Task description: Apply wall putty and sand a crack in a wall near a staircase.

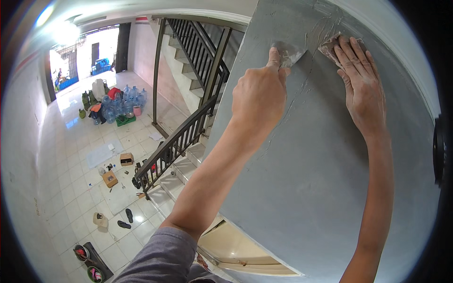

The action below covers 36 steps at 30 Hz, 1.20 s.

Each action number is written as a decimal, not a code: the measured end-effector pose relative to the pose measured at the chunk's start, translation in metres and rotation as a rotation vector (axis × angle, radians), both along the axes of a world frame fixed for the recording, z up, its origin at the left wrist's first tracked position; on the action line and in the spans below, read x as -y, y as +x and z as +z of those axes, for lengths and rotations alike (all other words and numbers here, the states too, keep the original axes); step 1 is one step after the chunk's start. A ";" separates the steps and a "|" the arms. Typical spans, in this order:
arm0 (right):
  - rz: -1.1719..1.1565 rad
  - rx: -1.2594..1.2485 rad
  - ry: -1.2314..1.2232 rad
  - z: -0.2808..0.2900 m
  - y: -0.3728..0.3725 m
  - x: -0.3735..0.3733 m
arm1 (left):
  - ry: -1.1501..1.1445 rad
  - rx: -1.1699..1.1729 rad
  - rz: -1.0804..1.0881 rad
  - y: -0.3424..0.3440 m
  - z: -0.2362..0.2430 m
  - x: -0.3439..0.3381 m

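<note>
My left hand [259, 96] grips a small putty knife [289, 54] and presses its filler-coated blade against a grey wall [306, 179], high up near a crack line. My right hand [361, 80] lies flat on the same wall further right, fingers spread over a brownish sanding pad [329, 47] that shows at my fingertips. Rough filler streaks cover the wall above both hands.
A staircase [181, 165] with a dark metal railing [172, 146] drops away at my left. Far below lies a white tiled floor [75, 188] with several water bottles [118, 106], small boxes, sandals and tools. An open doorway [85, 56] lets in bright daylight.
</note>
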State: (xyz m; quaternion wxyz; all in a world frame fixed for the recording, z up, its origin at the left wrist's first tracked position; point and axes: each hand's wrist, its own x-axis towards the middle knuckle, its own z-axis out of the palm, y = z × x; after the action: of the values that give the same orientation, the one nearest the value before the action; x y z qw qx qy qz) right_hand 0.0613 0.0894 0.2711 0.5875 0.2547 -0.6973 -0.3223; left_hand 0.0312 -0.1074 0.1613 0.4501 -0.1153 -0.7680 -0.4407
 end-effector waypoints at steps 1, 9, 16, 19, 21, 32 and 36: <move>-0.003 0.013 -0.010 0.000 0.001 -0.001 | 0.008 -0.016 0.014 0.000 0.004 0.000; -0.005 0.035 -0.021 -0.002 0.004 -0.002 | 0.022 0.009 -0.006 0.007 -0.004 -0.002; 0.001 0.058 -0.029 0.000 0.004 0.001 | 0.070 -0.087 -0.037 -0.004 0.003 0.002; -0.001 0.057 -0.028 -0.002 0.005 -0.005 | 0.055 0.007 -0.096 0.012 -0.011 -0.008; 0.006 0.057 -0.027 0.000 0.006 0.001 | 0.054 -0.101 -0.004 -0.010 0.014 -0.005; 0.036 0.054 -0.033 -0.003 0.001 0.000 | 0.074 -0.002 -0.079 0.007 -0.011 -0.010; 0.046 0.047 -0.020 0.001 0.006 0.010 | 0.027 -0.100 0.074 -0.012 0.040 0.013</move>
State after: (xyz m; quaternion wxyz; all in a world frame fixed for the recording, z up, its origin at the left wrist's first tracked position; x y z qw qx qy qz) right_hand 0.0671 0.0799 0.2719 0.5808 0.2719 -0.7080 -0.2957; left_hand 0.0195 -0.1207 0.2018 0.5055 -0.1028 -0.7423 -0.4277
